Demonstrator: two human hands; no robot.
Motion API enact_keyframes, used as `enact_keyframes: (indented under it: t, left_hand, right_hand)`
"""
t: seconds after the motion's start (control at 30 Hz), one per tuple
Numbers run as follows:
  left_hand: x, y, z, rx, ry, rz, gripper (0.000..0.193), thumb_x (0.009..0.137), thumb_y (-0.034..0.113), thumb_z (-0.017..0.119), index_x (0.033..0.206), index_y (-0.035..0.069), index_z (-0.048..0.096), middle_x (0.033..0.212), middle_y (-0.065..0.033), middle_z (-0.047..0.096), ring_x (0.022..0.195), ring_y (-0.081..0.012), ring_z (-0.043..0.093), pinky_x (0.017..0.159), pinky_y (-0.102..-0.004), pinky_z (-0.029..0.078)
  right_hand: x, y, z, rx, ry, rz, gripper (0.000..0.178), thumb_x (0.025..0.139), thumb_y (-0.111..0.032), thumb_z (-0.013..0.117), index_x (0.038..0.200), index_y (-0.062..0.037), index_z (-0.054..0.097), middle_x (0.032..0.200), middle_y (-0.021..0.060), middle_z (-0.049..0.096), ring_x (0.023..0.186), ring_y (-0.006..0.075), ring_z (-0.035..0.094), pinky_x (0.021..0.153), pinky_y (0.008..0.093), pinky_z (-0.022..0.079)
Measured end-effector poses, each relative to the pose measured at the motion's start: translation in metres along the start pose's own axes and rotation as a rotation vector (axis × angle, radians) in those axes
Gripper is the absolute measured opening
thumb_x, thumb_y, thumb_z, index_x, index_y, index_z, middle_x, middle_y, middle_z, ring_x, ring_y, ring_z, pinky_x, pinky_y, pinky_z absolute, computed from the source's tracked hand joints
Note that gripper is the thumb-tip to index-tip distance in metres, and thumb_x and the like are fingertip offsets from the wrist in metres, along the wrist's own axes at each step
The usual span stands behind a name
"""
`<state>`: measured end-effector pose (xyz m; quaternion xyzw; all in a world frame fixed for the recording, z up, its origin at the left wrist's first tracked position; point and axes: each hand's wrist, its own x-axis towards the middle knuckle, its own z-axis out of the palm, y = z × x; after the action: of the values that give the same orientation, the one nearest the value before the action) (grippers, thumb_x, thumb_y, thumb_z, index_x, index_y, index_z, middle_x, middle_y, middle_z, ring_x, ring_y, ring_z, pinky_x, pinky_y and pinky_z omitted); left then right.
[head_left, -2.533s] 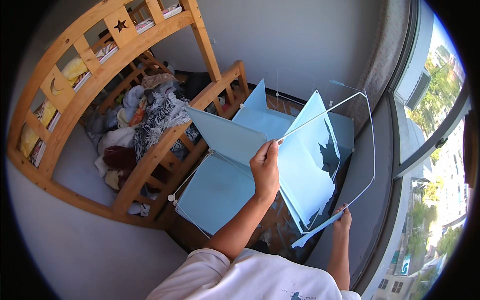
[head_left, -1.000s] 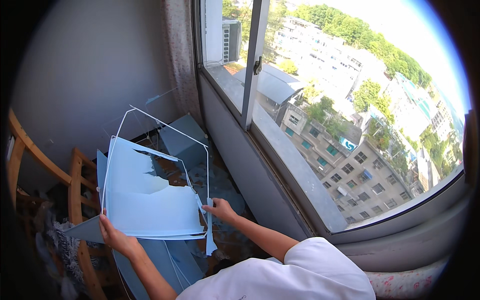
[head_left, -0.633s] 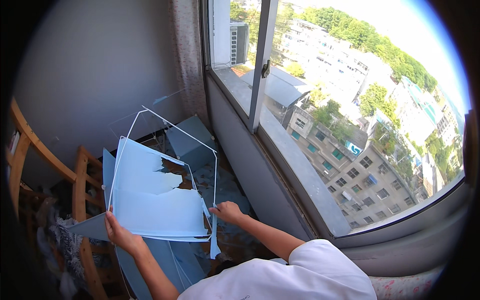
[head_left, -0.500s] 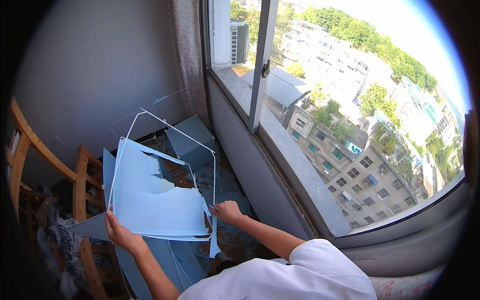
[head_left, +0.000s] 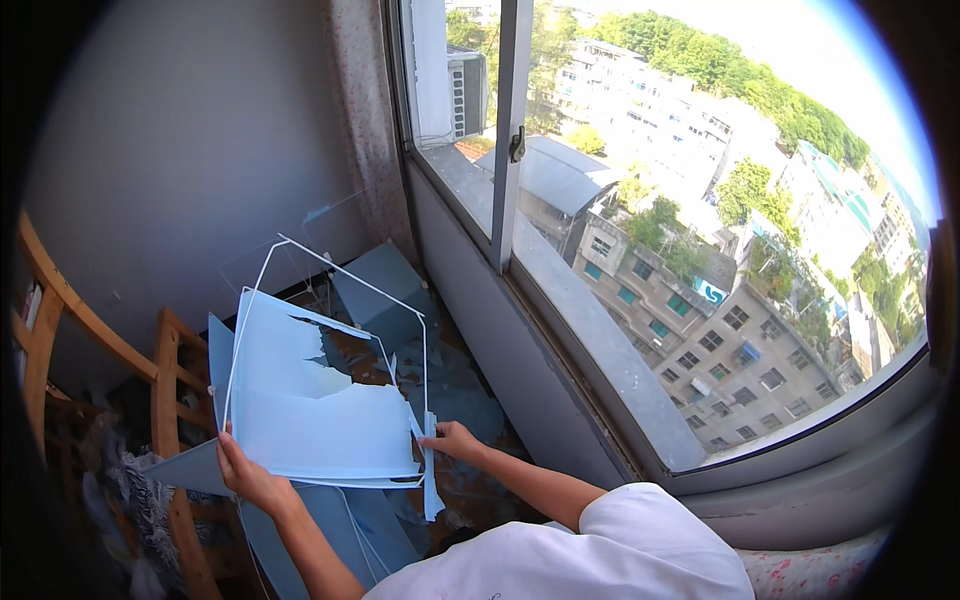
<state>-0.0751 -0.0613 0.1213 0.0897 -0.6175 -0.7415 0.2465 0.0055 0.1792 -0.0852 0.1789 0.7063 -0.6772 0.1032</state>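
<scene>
A torn light-blue sheet point(head_left: 320, 435) hangs on a thin white rod frame point(head_left: 355, 273); a ragged hole runs across its upper right part. My left hand point(head_left: 255, 482) grips the frame and sheet at the lower left corner, thumb on the near face. On the right side, my right hand point(head_left: 458, 441) is closed in a pinch on a narrow torn blue strip point(head_left: 431, 490) beside the frame's upright rod. The strip hangs down below my fingers. What the left fingers press on behind the sheet is hidden.
Blue scraps point(head_left: 450, 385) litter the floor by the wall. A blue box-shaped piece point(head_left: 385, 285) stands in the corner, and more blue panels point(head_left: 320, 530) lie under the frame. Wooden chair frames point(head_left: 165, 400) are at left. A window point(head_left: 510, 150) fills the right side.
The view has shifted slightly. The frame's top has dropped a little, and my right hand is a little lower on its right side. Both hands keep their grip.
</scene>
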Motion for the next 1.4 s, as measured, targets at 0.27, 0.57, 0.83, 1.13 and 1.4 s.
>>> enact_keyframes:
  t: [0.27,0.57,0.83,1.13,1.4]
  left_hand:
    - [-0.002,-0.002,-0.001,-0.054,-0.009,-0.04,0.038,0.094,0.03,0.045,0.109,-0.002,0.056,0.108,-0.0131,0.057,0.098,-0.0202,0.057,0.085,-0.0317,0.048]
    - [-0.003,0.0,-0.003,-0.039,0.026,-0.014,0.041,0.094,0.032,0.045,0.113,-0.003,0.054,0.111,-0.0142,0.056,0.102,-0.0219,0.055,0.087,-0.0327,0.047]
    - [-0.002,0.004,-0.001,-0.03,0.025,-0.025,0.038,0.094,0.031,0.045,0.112,-0.001,0.055,0.112,-0.0136,0.055,0.104,-0.0234,0.055,0.089,-0.0364,0.047]
    - [-0.002,-0.001,0.003,-0.051,0.023,-0.006,0.04,0.094,0.03,0.046,0.113,-0.005,0.054,0.109,-0.0145,0.058,0.098,-0.0216,0.058,0.084,-0.0322,0.048]
    - [-0.004,0.005,0.006,-0.082,0.067,0.028,0.038,0.093,0.028,0.046,0.113,-0.004,0.054,0.108,-0.014,0.058,0.098,-0.0215,0.058,0.083,-0.032,0.05]
  right_hand:
    - [-0.002,0.002,0.009,-0.82,0.231,-0.585,0.025,0.082,-0.027,0.062,0.07,-0.0056,0.058,0.058,0.0076,0.059,0.048,0.024,0.054,0.044,0.0333,0.042]
    - [-0.028,-0.011,0.022,-0.489,0.232,-0.157,0.034,0.081,-0.034,0.064,0.073,-0.0023,0.055,0.066,0.013,0.061,0.054,0.0243,0.058,0.05,0.0329,0.045]
    - [-0.038,-0.005,0.038,-0.536,0.233,-0.218,0.034,0.084,-0.031,0.059,0.069,-0.001,0.057,0.065,0.0127,0.059,0.053,0.0263,0.057,0.051,0.0357,0.044]
    - [-0.035,0.003,0.036,-0.621,0.332,-0.492,0.029,0.083,-0.026,0.06,0.069,-0.001,0.053,0.065,0.0137,0.058,0.053,0.0297,0.056,0.048,0.0383,0.043]
    - [-0.051,-0.011,0.057,0.133,-0.088,-0.092,0.024,0.087,-0.024,0.059,0.089,-0.0006,0.052,0.073,0.0082,0.06,0.062,0.013,0.058,0.053,0.0275,0.046]
